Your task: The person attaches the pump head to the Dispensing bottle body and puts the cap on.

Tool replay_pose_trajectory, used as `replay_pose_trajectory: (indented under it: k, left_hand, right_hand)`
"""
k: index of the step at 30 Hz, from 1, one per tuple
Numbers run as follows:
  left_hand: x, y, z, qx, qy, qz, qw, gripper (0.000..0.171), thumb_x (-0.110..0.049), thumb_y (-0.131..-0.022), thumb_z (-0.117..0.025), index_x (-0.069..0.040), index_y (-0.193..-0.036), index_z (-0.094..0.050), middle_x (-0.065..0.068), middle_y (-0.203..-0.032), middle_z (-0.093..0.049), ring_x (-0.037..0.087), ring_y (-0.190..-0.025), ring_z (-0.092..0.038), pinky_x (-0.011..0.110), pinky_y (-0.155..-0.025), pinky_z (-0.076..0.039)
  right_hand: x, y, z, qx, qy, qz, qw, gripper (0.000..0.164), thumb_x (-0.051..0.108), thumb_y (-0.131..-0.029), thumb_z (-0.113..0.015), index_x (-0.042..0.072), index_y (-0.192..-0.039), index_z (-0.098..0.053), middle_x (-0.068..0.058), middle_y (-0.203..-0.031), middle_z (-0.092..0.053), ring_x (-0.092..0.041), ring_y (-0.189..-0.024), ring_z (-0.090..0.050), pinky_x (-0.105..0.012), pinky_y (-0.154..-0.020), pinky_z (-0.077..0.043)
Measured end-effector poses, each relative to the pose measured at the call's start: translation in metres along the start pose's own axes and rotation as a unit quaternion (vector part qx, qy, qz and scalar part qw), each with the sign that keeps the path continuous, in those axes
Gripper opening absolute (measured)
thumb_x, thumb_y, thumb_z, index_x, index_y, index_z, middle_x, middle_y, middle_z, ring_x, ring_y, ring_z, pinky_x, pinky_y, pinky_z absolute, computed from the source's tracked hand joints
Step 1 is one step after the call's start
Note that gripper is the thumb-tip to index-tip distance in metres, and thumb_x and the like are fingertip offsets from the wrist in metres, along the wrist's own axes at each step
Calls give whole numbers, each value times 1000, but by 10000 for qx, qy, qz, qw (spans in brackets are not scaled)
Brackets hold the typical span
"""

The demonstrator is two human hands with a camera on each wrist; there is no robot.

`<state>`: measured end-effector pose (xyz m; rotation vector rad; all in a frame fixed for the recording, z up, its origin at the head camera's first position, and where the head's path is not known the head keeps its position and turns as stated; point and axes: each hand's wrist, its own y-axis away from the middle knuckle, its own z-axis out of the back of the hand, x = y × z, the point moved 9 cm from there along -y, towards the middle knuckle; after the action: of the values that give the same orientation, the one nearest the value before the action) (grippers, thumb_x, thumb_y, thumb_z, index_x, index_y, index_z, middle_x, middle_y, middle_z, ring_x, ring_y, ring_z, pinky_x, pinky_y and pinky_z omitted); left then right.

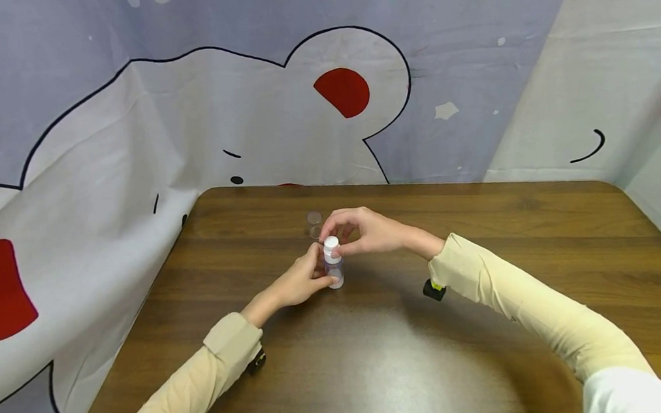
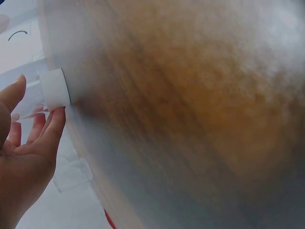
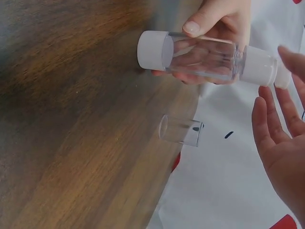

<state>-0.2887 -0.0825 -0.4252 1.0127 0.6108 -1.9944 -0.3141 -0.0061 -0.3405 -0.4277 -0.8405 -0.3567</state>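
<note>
A small clear bottle with a white base stands upright on the wooden table. My left hand grips its body from the left, thumb on the near side and fingers behind. At the bottle's white pump top, my right hand reaches in from the right and pinches it between thumb and fingertips. In the right wrist view the bottle's clear body shows the left fingers through it. Behind the bottle stands a clear cylindrical cap, also visible beside it in the right wrist view.
The brown wooden table has its far edge close behind the cap. A patterned cloth with white cartoon shapes and red patches hangs behind and to the left of the table.
</note>
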Motion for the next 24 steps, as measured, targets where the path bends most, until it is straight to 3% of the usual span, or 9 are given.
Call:
replay_pose_trajectory:
  k: [5,8,17,24]
  left_hand:
    - [-2,0,1,-46,-68,-59,9999,46,-8,-93,-63,3,-126,-33,23,-125,-52,34,-112,-60,36,-94,-55]
    - [-2,0,1,-37,-48,-48,10000,48,-7,-93,-63,3,-129,-33,22,-125,-53,33,-113,-60,36,-95,-55]
    - [-3,0,3,-33,-240,-35,9997,65,-11,-93,-63,3,-142,-21,23,-131,-51,33,-113,-59,38,-94,-55]
    - [-3,1,2,-27,-142,63,9999,65,-11,-93,-63,4,-141,-21,25,-133,-49,34,-116,-58,40,-96,-54]
  right_hand:
    - [-10,-1,-6,562,-530,-326,9965,47,10,-83,-76,6,-125,-56,-12,-129,-58,-20,-111,-61,-33,-95,-53]
    - [-13,0,-10,882,-752,-379,9925,50,7,-85,-72,5,-131,-52,-13,-136,-54,-23,-121,-57,-35,-101,-50]
    - [-14,-1,-16,1223,-711,-243,9896,43,1,-87,-65,2,-129,-55,-12,-130,-58,-22,-119,-57,-41,-102,-49]
    - [-17,0,-16,1099,-492,-224,9925,37,3,-88,-67,3,-124,-59,-11,-124,-62,-18,-113,-61,-40,-100,-51]
